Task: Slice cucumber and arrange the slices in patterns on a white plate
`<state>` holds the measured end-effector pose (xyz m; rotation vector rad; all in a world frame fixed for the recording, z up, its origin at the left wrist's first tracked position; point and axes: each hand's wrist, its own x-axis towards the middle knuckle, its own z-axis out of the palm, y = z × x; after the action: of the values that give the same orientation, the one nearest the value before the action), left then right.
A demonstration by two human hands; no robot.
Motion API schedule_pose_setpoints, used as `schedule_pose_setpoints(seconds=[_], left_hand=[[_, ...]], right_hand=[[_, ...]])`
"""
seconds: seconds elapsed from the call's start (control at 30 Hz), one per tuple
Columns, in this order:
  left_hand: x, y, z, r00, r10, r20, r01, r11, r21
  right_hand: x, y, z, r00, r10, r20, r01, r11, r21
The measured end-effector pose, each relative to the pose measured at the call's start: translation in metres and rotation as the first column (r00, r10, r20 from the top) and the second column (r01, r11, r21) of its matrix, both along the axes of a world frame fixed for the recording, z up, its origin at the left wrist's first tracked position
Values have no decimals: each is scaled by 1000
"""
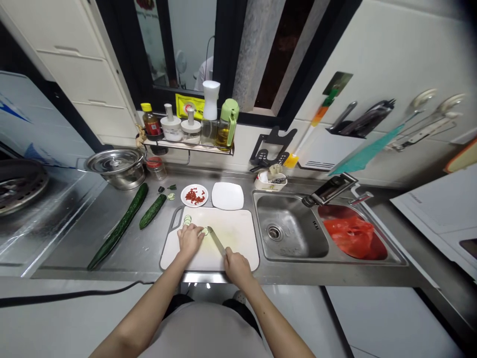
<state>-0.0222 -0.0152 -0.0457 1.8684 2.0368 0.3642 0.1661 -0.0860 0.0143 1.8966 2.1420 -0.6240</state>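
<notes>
My right hand (237, 267) is wrapped round the handle of a kitchen knife (216, 241), whose blade points away over the white cutting board (238, 238). Beside the blade tip lies a pale cucumber slice (205, 231). My left hand (191, 239) has its fingers bent down and closed at this slice, partly hiding the cucumber under them. More cucumber slices (187, 219) lie overlapped just beyond that hand. Behind the board stand a small plate of chopped red pieces (195, 196) and a white square plate (227, 195).
Left of the board lie a long cucumber (119, 231) and a shorter cut cucumber (152, 212). A lidded steel pot (119, 168) stands behind them. To the right is a steel sink (290, 226) with a red plastic bag (350, 234). A condiment shelf (190, 143) hangs behind.
</notes>
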Motion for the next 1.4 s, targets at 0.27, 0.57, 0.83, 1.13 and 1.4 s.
schedule_pose_setpoints(seconds=[0.27, 0.57, 0.83, 1.13, 1.4], left_hand=[[0, -2, 2, 1000, -11, -14, 10, 1000, -19], [0, -1, 1, 999, -28, -45, 27, 999, -34], [1, 1, 0, 999, -28, -33, 27, 998, -48], [2, 2, 1, 1000, -13, -26, 11, 998, -60], [3, 4, 3, 999, 36, -34, -38, 998, -59]], right_hand=[[-6, -2, 0, 999, 40, 14, -40, 998, -46], [-9, -3, -1, 999, 50, 16, -48, 995, -93], [-14, 1, -1, 998, 60, 26, -56, 986, -157], [-17, 6, -4, 999, 48, 14, -45, 985, -167], [-18, 9, -3, 999, 54, -3, -54, 987, -149]])
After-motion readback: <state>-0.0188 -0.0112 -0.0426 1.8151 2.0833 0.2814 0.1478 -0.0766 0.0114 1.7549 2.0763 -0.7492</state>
